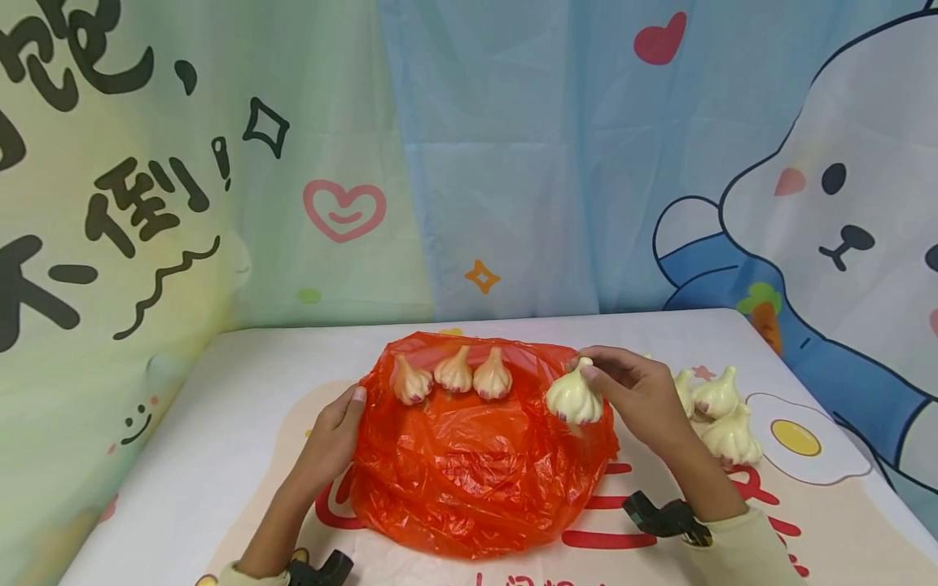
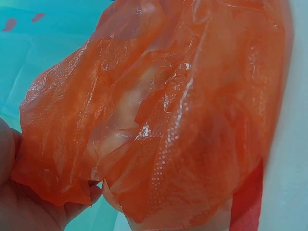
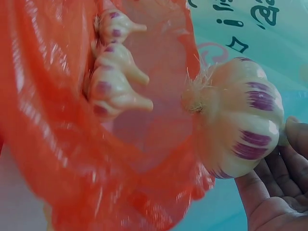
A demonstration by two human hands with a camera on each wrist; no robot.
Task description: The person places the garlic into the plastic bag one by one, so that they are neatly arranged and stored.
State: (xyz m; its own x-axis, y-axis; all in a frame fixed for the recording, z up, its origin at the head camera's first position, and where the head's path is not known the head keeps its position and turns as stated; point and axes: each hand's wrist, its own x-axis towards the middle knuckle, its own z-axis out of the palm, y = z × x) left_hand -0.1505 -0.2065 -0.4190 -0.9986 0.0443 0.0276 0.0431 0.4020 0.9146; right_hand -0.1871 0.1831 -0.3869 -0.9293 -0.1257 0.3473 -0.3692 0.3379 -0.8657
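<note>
Red bag (image 1: 476, 480), garlic (image 1: 574, 399) in pinching hands (image 1: 331, 433) (image 1: 648, 397)

Behind: curtain (image 1: 513, 187), greenish-yellow left, blue right. On it: black lettering (image 1: 157, 220) and sparkle (image 1: 267, 128) at left, smiling pink heart (image 1: 344, 217), orange star (image 1: 482, 277) near bottom edge, solid red heart (image 1: 661, 41) higher up, big white cartoon animal (image 1: 865, 187) at right, near carrot (image 1: 766, 321). Below: white tablecloth (image 1: 227, 407), printed with fried egg (image 1: 795, 438) and red lettering (image 1: 608, 539).

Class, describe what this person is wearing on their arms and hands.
The left hand and right hand are bare, without gloves. Pale cream sleeves end short of the hands. A small black device sits at the edge of the right sleeve, and another at the left.
</note>
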